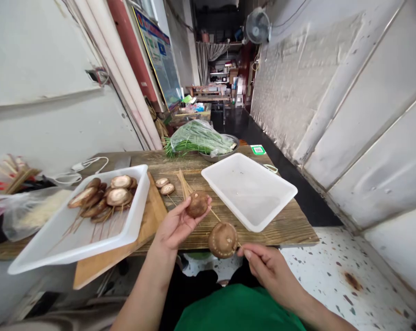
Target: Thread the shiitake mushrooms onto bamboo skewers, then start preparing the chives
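My left hand (pixel 175 225) holds a brown shiitake mushroom (pixel 197 205), its cap facing up, between thumb and fingers. Below and right of it, a larger shiitake mushroom (pixel 222 239) is threaded on a thin wooden skewer (pixel 215 215). The skewer's far end reaches the smaller mushroom; whether it has gone in, I cannot tell. My right hand (pixel 268 266) pinches the skewer's near end, just beside the larger cap. Beyond my left hand lie a bundle of bare skewers (pixel 182 181) and two mushrooms (pixel 167 189), gills up, with a skewer at the nearer one.
A white tray (pixel 80 248) with several skewered mushrooms (pixel 120 196) rests on a wooden board (pixel 156 202) at left. Another white tray (pixel 249 188) sits at right. Bagged green vegetables (pixel 199 138) lie over a metal bowl (pixel 225 154). A plastic bag (pixel 38 214) stands far left.
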A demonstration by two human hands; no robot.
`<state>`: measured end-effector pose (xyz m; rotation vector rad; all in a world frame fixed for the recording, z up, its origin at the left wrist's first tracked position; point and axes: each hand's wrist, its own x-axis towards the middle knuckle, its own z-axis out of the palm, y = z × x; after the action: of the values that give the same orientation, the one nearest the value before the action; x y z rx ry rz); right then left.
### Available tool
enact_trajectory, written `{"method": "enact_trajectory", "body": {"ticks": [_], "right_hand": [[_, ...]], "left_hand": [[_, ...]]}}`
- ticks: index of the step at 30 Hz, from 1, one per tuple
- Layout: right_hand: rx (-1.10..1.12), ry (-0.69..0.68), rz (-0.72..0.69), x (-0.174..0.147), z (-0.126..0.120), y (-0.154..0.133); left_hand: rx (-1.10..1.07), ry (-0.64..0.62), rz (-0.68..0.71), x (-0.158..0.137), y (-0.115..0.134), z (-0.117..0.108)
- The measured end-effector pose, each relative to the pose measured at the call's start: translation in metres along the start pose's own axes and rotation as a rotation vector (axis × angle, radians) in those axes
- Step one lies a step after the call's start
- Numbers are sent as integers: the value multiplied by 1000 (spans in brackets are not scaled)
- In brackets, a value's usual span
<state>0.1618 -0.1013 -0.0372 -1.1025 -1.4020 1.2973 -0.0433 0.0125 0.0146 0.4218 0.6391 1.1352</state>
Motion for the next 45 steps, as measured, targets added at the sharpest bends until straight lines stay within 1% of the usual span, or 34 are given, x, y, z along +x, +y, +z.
{"method": "enact_trajectory", "body": {"ticks": [5,18,26,32,38,45], "right_hand": [[-18,8,-5,1,3,-3],[17,28,3,-1,-5,-3],[43,11,8,-5,-10,-3],[15,10,-2,-4,-10,0],[24,16,15,-5,-10,0],[18,16,10,-6,-11,0]], "left_hand": [[-12,11,-1,-1,1,-3],[33,-4,-54,5,-4,4],[174,-53,12,13,-3,3],[168,-4,-17,16,-8,2],[152,-21,41,17,-11,4],[182,-19,18,16,-13,8]]}}
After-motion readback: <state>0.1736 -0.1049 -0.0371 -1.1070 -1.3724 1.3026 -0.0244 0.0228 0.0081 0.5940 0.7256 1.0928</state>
